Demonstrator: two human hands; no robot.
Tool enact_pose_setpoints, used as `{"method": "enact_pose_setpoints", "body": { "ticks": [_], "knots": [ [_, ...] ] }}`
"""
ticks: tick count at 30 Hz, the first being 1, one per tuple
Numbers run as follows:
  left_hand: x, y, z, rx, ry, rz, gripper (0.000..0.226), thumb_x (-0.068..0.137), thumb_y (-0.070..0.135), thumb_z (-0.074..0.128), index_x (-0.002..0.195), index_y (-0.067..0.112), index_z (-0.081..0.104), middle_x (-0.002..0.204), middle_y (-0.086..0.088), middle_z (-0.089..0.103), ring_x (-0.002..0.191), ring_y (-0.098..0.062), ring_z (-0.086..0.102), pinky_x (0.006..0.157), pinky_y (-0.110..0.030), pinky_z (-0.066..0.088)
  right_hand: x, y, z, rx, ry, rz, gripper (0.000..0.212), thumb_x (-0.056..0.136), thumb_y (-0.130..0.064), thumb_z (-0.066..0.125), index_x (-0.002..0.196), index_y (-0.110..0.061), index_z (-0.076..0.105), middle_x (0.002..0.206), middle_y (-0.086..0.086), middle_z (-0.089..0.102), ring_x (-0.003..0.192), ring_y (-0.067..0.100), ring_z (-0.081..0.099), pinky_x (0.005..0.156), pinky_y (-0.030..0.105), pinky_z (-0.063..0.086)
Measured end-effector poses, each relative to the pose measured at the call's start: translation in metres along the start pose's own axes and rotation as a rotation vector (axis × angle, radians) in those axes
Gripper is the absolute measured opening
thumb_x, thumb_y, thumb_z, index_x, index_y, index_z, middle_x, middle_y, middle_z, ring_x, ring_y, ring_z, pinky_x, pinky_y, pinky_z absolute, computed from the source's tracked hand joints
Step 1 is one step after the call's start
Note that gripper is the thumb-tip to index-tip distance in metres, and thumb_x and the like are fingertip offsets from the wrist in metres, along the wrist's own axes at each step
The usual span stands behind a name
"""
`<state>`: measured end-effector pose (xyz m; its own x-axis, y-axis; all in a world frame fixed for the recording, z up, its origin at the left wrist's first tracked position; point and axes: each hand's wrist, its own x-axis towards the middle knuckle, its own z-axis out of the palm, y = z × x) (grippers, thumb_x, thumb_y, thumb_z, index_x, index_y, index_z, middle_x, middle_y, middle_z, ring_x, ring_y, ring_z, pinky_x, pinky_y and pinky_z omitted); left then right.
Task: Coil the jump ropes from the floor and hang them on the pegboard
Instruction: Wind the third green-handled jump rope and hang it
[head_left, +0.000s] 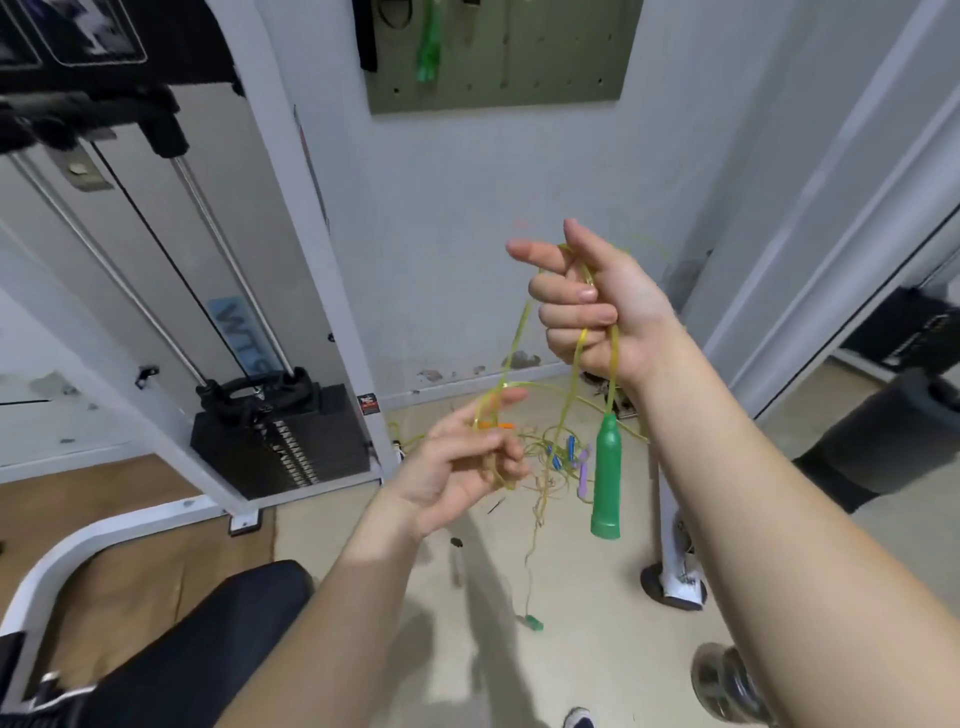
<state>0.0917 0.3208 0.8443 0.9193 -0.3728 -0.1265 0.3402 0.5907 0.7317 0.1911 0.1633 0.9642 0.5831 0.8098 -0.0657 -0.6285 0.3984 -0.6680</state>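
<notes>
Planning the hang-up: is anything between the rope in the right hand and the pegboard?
Nothing visible. Open space lies between the rope in the right hand and the pegboard. Its tail reaches the floor.

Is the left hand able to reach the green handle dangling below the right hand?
Probably yes: the green handle hangs freely beside the left hand, though yellow cord is looped over that hand's fingers.
</notes>
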Motion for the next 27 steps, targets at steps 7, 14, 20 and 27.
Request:
{"method": "enact_pose_setpoints", "body": {
  "ticks": [7,14,20,27],
  "knots": [
    [-0.013,-0.04,0.005,-0.031,0.212,0.019,0.056,0.068,0.002,0.053,0.12,0.02,0.06,0.106,-0.014,0.066,0.102,-0.023,0.06,0.074,-0.032,0.051,-0.03,-0.036,0.045,0.199,-0.31,-0.052,0.042,0.097,-0.033,0.039,0.116,0.002,0.054,0.049,0.005,0.037,0.033,0.011,0.034,0.033,0.018,0.029],
    [-0.053,-0.08,0.031,0.267,-0.259,-0.376,0.058,0.076,0.066,0.063,0.082,0.009,0.073,0.055,-0.001,0.03,0.052,-0.013,0.035,0.069,-0.03,0.044,-0.083,-0.093,0.037,-0.127,0.145,-0.315,0.049,0.104,-0.046,0.023,0.106,-0.012,0.058,0.048,-0.005,0.031,0.032,0.003,0.031,0.03,0.014,0.022],
    [-0.013,-0.007,0.123,-0.046,0.023,0.03,0.039,0.091,0.041,0.051,0.062,0.016,0.056,0.054,0.006,0.014,0.048,-0.005,0.011,0.035,-0.011,0.016,-0.117,-0.039,-0.018,-0.704,0.32,0.077,0.048,0.1,-0.04,0.04,0.127,-0.005,0.058,0.104,0.008,0.063,0.1,0.015,0.061,0.067,0.038,0.058],
    [0.052,0.07,0.197,-0.225,0.114,0.337,0.036,0.103,0.032,0.033,0.078,0.012,0.049,0.043,0.005,0.028,0.034,-0.004,0.021,0.027,-0.013,0.014,-0.131,0.056,-0.041,-0.473,0.158,0.267,0.054,0.09,-0.043,0.045,0.129,-0.007,0.052,0.136,0.01,0.057,0.127,0.017,0.052,0.069,0.033,0.057]
  ]
}}
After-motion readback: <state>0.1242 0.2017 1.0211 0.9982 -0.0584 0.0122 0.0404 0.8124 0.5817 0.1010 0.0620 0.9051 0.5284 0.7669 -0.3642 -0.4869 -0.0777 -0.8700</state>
